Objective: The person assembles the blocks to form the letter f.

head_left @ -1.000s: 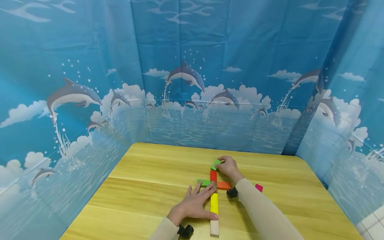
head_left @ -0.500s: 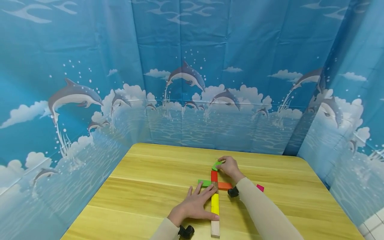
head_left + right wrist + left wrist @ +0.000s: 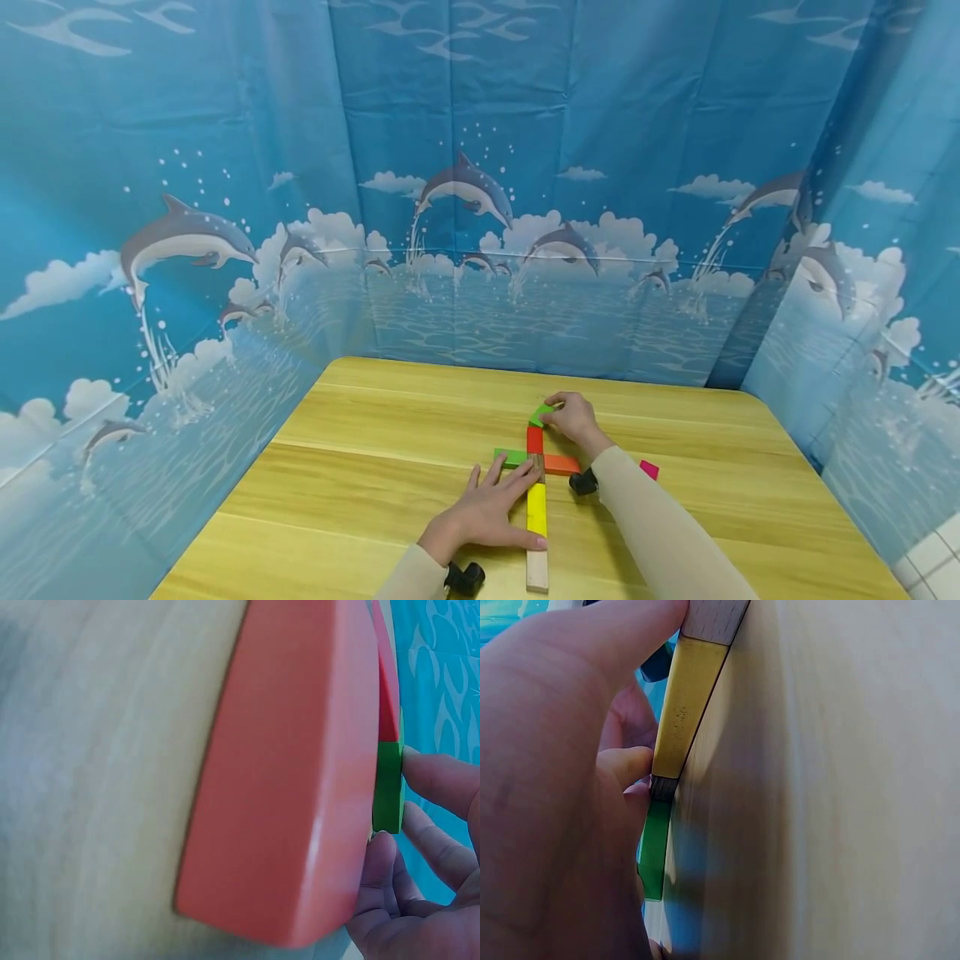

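Note:
On the wooden table, blocks lie in a cross. My left hand (image 3: 480, 512) rests over it with fingers spread, fingertips on the brown block (image 3: 537, 460) and thumb at the near end of the yellow block (image 3: 536, 507). A pale wood block (image 3: 537, 572) continues the line toward me. Beyond the brown one lies a red block (image 3: 535, 440). At the far end my right hand (image 3: 572, 418) pinches a bright green block (image 3: 537, 415), set at an angle to the red one. Side arms are a green block (image 3: 513, 457) at left and an orange block (image 3: 561, 464) at right.
A pink block (image 3: 649, 470) lies apart, to the right of my right forearm. The yellowish table (image 3: 337, 467) ends at a blue dolphin-print curtain (image 3: 450, 292) behind and on both sides. A black wrist camera (image 3: 583, 482) sits close to the orange block.
The bright green block in my right fingers has shifted very slightly toward the red block. My left hand stays on the line of blocks.

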The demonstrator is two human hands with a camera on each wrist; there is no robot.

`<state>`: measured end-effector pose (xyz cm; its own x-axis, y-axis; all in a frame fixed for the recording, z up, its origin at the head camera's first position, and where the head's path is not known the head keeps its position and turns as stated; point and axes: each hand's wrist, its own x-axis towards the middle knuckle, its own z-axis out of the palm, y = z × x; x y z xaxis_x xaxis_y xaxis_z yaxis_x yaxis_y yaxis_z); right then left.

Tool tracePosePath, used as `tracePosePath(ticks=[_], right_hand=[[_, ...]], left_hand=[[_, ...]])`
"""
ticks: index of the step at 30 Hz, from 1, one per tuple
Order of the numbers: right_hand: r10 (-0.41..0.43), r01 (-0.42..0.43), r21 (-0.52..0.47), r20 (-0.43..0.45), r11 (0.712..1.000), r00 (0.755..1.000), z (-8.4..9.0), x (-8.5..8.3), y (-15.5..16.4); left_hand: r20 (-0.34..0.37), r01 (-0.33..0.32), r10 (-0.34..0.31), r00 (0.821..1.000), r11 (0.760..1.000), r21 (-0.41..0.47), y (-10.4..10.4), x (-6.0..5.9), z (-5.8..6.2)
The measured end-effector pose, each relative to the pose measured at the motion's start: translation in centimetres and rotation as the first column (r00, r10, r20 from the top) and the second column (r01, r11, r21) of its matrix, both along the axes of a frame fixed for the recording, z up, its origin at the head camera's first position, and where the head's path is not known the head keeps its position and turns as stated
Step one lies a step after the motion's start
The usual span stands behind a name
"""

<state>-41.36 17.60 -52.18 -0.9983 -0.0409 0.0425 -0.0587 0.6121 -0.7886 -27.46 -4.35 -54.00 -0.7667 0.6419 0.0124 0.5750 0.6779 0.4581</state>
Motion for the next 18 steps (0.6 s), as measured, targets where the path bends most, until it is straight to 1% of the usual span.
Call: tracePosePath(ticks=[3,9,11,14,18], right_hand=[[0.000,0.000,-0.013,0.001,1.000,1.000,0.0,0.0,0.1],[0.011,-0.008,-0.078,0.039,0.997,0.999,-0.7,-0.6,0.9],[0.013,-0.009,-0.086,0.045,0.996,0.999,-0.7,-0.6,1.2],[0.022,-0.019,-0.071,0.037,0.997,0.999,-0.3,-0.2,1.4],[0.036,-0.036,-0.021,0.012,0.999,0.999,0.7,0.6,1.8]], left_hand=[[0.003,0.004,-0.004,1.000,1.000,0.008,0.0,0.0,0.0],[0.008,0.010,-0.010,1.000,1.000,0.018,0.1,-0.1,0.0],[0.012,0.008,-0.008,1.000,1.000,0.020,0.1,-0.1,0.0],[0.013,0.005,-0.006,1.000,1.000,0.016,0.0,-0.1,0.0],[0.010,0.003,-0.003,1.000,1.000,0.012,-0.1,-0.1,0.0]])
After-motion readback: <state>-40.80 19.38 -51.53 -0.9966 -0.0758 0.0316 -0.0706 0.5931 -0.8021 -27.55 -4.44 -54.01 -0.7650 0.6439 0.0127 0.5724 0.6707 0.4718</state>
